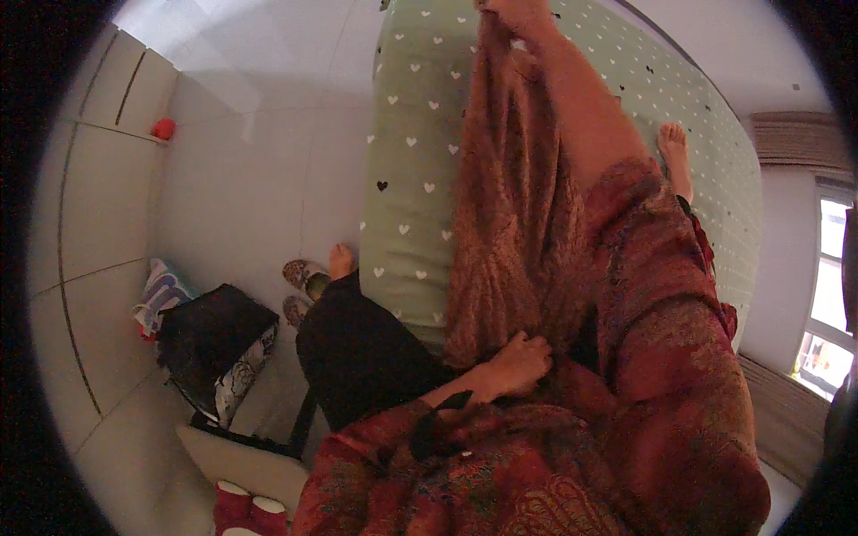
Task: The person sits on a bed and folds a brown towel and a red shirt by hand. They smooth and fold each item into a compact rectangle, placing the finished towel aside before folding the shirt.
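A long reddish-brown patterned cloth (509, 221) stretches in loose lengthwise folds over a mattress with a green heart-print sheet (409, 167). My right arm reaches far forward over the mattress. At the top edge of the view, my right hand (516, 15) grips the far end of the cloth and is partly cut off. Close to my body, my left hand (523, 362) has its fingers curled on the near end of the cloth; its fingertips are hidden. I wear a red patterned top (469, 489) and black trousers (375, 355).
My bare left foot (342, 260) is on the tiled floor beside patterned shoes (305, 273). My other foot (673, 151) rests on the sheet. At left stand a black-topped box or bag (214, 335), a striped cloth (164, 295) and pale cabinets (100, 201). A window (828, 281) is at right.
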A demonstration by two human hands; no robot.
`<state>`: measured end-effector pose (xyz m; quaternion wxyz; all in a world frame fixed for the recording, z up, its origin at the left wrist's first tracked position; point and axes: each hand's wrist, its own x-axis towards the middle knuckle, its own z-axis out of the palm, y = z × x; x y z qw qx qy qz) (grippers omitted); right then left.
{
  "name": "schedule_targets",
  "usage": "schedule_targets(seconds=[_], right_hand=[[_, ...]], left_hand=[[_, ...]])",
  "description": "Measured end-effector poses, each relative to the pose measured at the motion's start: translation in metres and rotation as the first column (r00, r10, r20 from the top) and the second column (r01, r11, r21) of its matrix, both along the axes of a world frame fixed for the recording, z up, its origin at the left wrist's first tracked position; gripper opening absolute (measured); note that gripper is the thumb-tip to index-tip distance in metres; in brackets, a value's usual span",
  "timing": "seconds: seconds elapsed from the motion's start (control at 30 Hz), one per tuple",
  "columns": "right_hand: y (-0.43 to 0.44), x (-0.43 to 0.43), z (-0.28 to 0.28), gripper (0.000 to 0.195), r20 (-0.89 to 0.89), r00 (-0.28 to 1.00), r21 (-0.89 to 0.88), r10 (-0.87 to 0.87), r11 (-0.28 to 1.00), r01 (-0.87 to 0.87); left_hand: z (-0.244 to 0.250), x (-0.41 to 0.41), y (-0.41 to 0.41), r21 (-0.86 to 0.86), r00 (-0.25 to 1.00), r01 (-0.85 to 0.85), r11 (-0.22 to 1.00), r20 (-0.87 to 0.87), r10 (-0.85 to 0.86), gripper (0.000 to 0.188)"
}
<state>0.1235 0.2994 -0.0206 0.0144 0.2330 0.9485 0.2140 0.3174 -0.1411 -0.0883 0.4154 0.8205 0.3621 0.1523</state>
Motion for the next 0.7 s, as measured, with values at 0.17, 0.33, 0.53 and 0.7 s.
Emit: schedule_targets(seconds=[0.17, 0.33, 0.53, 0.7], right_hand=[[0.033, 0.06, -0.028, 0.014, -0.448, 0.674, -0.79, -0.587, 0.613, 0.008], [0.058, 0.087, -0.06, 0.019, -0.354, 0.472, -0.935, -0.808, 0.312, -0.166], [-0.014, 0.088, -0.031, 0.032, -0.09, 0.329, -0.951, -0.94, -0.017, -0.308], [-0.056, 0.099, -0.045, 0.043, -0.054, 0.451, -0.994, -0.891, 0.091, 0.061]], left_hand=[[0.002, -0.003, 0.003, -0.003, 0.999, -0.026, 1.0, 0.025, 0.026, 0.03], [0.001, -0.001, -0.003, 0.072, 0.997, -0.078, 0.994, 0.031, 0.076, 0.031], [0.011, -0.006, 0.008, -0.062, 1.0, -0.003, 0.998, 0.0, 0.003, 0.029], [0.01, 0.0, 0.007, -0.039, 0.992, -0.087, 0.995, 0.089, 0.09, 0.023]])
